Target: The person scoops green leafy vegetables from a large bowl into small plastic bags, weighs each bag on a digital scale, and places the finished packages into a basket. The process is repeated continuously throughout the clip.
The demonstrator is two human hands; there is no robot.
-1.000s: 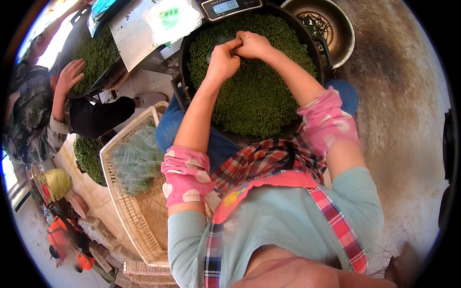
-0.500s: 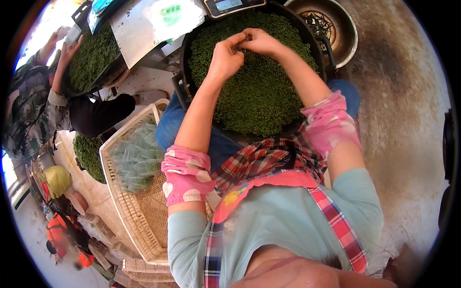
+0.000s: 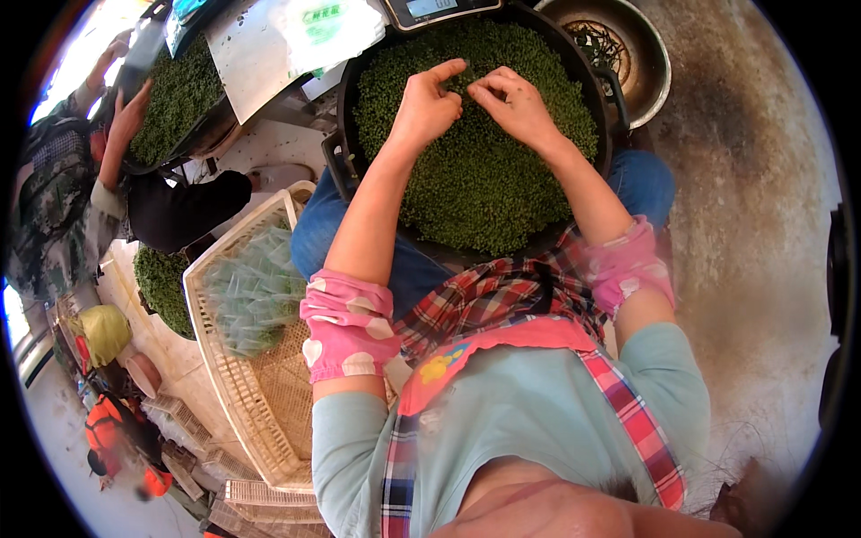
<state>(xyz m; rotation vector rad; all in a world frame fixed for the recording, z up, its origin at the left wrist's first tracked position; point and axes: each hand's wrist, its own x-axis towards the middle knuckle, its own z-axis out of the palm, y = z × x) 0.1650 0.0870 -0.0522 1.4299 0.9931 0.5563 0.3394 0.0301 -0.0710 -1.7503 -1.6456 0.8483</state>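
Note:
A wide black pan [image 3: 348,125] heaped with small green buds or sprigs [image 3: 489,193] rests across my lap. Over its far half my left hand [image 3: 429,108] is held with the index finger stretched to the right and the other fingers curled in. To its right my right hand [image 3: 513,106] has its thumb and fingertips drawn together in a pinch. A small gap separates the two hands. Anything in either hand is too small or too hidden to make out.
A digital scale [image 3: 435,9] stands beyond the pan, with plastic bags [image 3: 332,31] to its left. A metal bowl [image 3: 659,67] sits at the far right. At my left are a cream basket [image 3: 260,430] holding filled clear packets [image 3: 256,291] and a co-worker [image 3: 67,206] at another green-filled pan [image 3: 184,99].
My hands, touching at the fingertips before, have come apart. My right hand has moved slightly right and nearer. The co-worker's hands have shifted at the other pan.

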